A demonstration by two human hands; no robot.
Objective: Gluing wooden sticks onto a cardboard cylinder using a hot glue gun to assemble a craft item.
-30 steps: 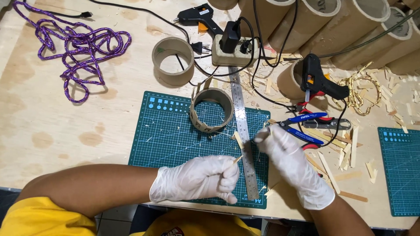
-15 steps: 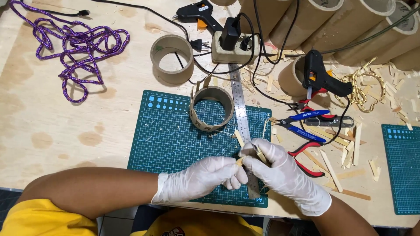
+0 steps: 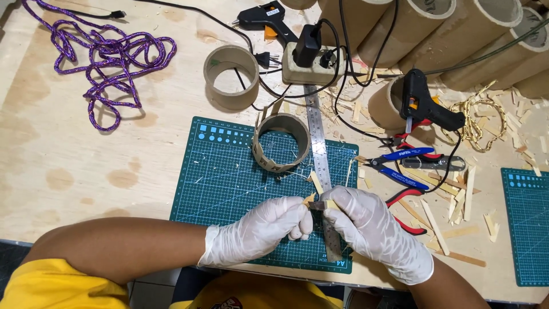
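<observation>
Two gloved hands (image 3: 320, 220) pinching one wood sliver (image 3: 318, 202)

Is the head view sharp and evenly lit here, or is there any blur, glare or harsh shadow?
Head view: sharp throughout, no motion blur on the left hand or right hand; light even and soft, shadows faint; slight sheen on the steel ruler and white gloves; small wood piece between the fingertips partly hidden; mild wide-angle bending at the edges.

White gloves cover the left hand (image 3: 260, 232) and right hand (image 3: 374, 229). Beneath their grip lies a dark green cutting mat (image 3: 229, 183) with a pale grid; far left, a purple rope (image 3: 108, 63); right, blue-handled cutters (image 3: 400, 163).
</observation>
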